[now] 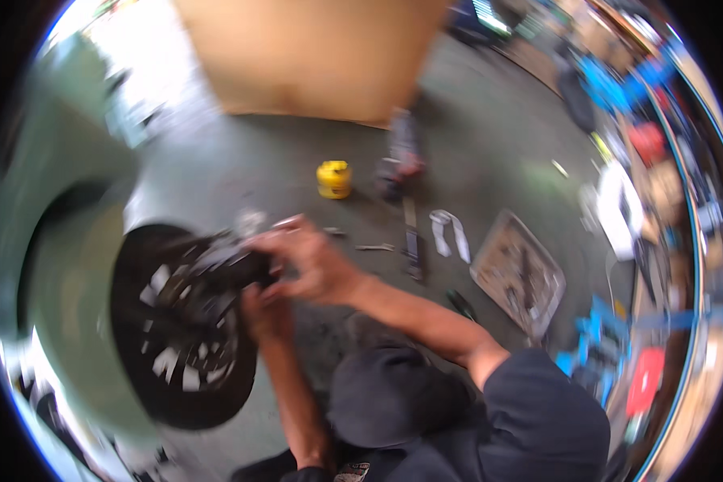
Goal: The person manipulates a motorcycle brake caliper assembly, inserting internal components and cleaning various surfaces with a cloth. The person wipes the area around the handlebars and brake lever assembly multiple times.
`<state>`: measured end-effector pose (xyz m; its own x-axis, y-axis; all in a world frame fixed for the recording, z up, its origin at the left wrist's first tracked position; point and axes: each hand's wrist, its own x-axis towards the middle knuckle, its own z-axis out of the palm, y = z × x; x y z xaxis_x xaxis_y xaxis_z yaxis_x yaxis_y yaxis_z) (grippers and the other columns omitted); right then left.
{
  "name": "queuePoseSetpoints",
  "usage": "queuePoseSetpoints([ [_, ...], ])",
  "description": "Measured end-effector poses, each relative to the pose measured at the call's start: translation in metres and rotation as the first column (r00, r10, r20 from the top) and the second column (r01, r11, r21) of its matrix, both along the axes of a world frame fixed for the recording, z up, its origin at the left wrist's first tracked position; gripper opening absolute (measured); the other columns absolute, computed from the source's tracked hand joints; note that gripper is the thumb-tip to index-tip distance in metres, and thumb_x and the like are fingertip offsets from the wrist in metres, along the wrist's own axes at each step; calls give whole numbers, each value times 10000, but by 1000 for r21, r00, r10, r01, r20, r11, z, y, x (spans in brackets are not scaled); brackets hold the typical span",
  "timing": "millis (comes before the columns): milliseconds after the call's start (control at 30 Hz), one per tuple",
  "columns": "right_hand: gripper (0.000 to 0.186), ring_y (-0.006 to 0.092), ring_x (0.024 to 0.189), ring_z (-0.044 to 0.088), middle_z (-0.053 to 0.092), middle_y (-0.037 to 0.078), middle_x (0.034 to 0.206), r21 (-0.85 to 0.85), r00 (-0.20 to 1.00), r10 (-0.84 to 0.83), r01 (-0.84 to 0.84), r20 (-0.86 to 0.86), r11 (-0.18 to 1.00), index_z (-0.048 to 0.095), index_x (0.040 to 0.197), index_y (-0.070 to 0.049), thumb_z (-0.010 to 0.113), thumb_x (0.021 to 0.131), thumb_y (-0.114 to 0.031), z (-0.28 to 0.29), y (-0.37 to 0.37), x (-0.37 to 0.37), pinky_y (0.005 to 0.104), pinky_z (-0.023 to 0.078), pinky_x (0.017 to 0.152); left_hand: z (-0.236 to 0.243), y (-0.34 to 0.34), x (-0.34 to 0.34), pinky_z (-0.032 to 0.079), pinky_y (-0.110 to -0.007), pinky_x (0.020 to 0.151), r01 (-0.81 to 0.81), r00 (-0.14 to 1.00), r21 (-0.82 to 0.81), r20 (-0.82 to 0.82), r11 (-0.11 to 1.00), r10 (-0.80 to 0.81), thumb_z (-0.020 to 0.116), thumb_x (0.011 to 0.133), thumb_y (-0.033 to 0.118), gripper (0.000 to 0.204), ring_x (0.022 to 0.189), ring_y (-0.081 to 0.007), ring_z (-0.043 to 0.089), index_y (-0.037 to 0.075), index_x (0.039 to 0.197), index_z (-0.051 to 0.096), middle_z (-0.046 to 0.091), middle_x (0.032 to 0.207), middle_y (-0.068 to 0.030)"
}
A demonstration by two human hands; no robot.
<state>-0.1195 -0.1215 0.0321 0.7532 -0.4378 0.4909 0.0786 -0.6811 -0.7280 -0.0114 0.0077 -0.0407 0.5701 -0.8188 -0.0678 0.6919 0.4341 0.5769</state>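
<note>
Both of my hands are at the upper right edge of a black wheel (pixel 243 365) beside a pale green car body (pixel 72 305). My right hand (pixel 309 261) closes its fingers on a dark, blocky part (pixel 251 269); motion blur hides its exact kind. Just below, my left hand (pixel 267 312) is closed against the underside of the same part, its fingers partly hidden. Dark and silvery pieces show inside the wheel, too smeared to tell apart. Between my arms is a dark rounded shape (pixel 394 394).
A large cardboard box (pixel 313 56) stands ahead. On the floor are a yellow container (pixel 334 179), a red-and-black power tool (pixel 403 149), a long bar-like tool (pixel 412 241), a wrench (pixel 375 247), a white looped item (pixel 450 233) and a parts tray (pixel 490 281). Cluttered shelving (pixel 683 265) lines the right.
</note>
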Motion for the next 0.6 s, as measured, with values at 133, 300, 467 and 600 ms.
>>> queuePoseSetpoints([
  [133,760,340,1340,459,520,159,1433,187,987,-159,150,32,971,570,1364,-89,764,789,-547,-1,23,-47,515,324,1141,-1,1,18,256,-450,1222,-72,913,-58,398,996,90,567,960,444,704,1414,-294,409,-8,1474,401,499,1462,-180],
  [300,409,272,1040,669,687,130,1171,216,678,-586,716,-444,664,704,1126,-49,760,853,-348,-97,31,-221,384,526,931,-20,15,39,198,-438,1248,-166,741,-42,653,985,153,576,950,438,686,1393,-314,440,-63,1407,470,504,1450,-216],
  [467,288,228,718,678,719,141,790,-115,-110,-823,992,-558,-56,732,945,-29,656,909,-304,-188,42,-442,362,520,691,-3,9,42,222,-445,1231,-296,727,48,660,954,192,636,890,526,794,1391,-316,428,-89,1370,486,523,1421,-210],
  [600,223,328,997,692,740,127,1020,-389,-443,-471,896,-763,-213,755,1032,-128,617,909,-253,-216,75,-558,422,530,889,-4,2,41,229,-443,1232,-297,767,57,609,953,203,633,890,531,804,1390,-320,428,-87,1379,472,525,1417,-212],
])
